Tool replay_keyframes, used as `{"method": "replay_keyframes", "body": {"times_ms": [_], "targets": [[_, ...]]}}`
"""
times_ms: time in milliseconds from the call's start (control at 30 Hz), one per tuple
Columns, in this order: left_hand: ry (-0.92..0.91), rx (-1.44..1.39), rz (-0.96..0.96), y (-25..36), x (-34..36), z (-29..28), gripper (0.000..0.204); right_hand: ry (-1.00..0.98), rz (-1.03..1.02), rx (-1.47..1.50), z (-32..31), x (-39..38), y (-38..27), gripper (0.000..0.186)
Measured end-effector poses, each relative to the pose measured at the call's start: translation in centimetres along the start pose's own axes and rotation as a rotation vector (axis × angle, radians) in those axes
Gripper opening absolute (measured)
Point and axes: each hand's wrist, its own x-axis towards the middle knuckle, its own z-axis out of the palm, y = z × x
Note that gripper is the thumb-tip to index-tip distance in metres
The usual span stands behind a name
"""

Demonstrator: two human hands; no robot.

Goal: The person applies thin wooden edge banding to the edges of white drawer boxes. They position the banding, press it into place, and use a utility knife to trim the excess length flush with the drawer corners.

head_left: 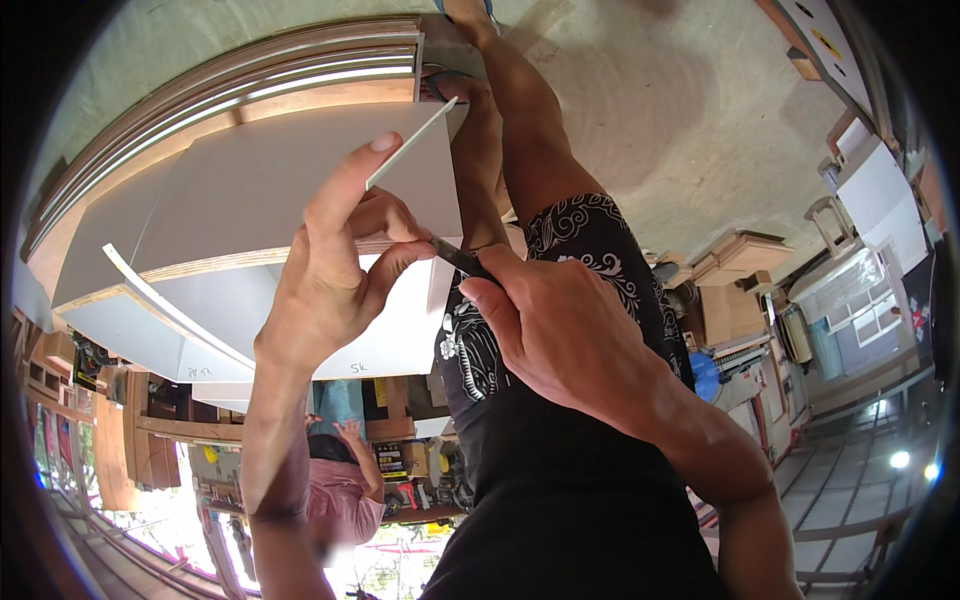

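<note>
My left hand (335, 260) is closed, its index finger raised and its thumb and other fingers pinched together. A thin white edging strip (412, 142) sticks out from between its fingers. A curved white length (170, 303) reaches toward my left wrist; whether both are one strip is hidden. My right hand (560, 320) grips a dark, slim knife-like tool (458, 258), whose narrow end meets my left thumb and fingertips. Below both hands stands a white panel cabinet (290, 190) with bare plywood edges, on my left.
Long stacked boards (250, 85) lie beyond the cabinet on the concrete floor (640, 110). Another person (345, 495) in a pink shirt is at the lower left, near cluttered shelves. Wooden pieces (740, 260) and a blue round object (704, 377) are at right.
</note>
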Motion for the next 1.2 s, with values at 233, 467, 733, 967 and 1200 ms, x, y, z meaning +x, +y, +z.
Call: {"method": "replay_keyframes", "body": {"times_ms": [233, 467, 733, 967, 1200], "targets": [[-0.004, 0.042, 0.006, -0.1, 0.2, 0.2, 0.093, -0.014, 0.028, -0.01, 0.0, 0.3, 0.1, 0.032], [-0.015, 0.035, 0.014, 0.1, 0.2, 0.1, 0.091, 0.018, 0.012, -0.069, 0.1, -0.1, -0.2, 0.031], [-0.13, 0.25, 0.002, 0.7, 1.2, 0.0, 0.106, 0.024, 0.007, -0.163, -0.3, 0.4, 0.3, 0.031], [-0.15, 0.091, 0.027, -0.1, 0.6, -0.4, 0.111, -0.027, 0.033, -0.072, -0.2, -0.3, 0.1, 0.032], [-0.156, 0.067, 0.003, -0.1, 0.7, -0.4, 0.113, 0.004, 0.016, -0.038, 0.0, -0.4, 0.4, 0.031]]}}
